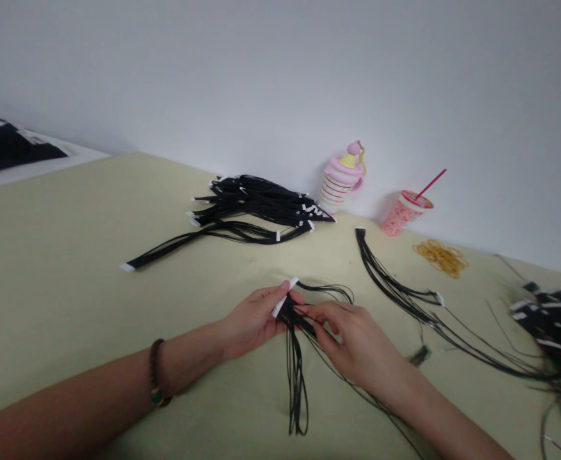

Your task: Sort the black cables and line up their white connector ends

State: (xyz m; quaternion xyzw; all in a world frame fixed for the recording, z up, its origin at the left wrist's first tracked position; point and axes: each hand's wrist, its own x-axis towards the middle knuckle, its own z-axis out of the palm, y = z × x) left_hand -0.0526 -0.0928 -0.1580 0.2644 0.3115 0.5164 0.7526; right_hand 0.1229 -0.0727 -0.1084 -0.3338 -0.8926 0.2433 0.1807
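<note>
Black cord bundle point(296, 358) pinched between left hand point(252, 322) and right hand point(357, 342)

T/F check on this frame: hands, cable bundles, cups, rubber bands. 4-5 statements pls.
1. Both hands, left hand and right hand, grip one small bundle of black cables. True.
2. The rubber bands are blue. False: they are yellow-orange.
3. The pink cup has a red straw. True.
4. The big cable pile lies by the wall, left of the striped bottle. True.
5. The left wrist is bare. False: it wears a beaded bracelet.
</note>
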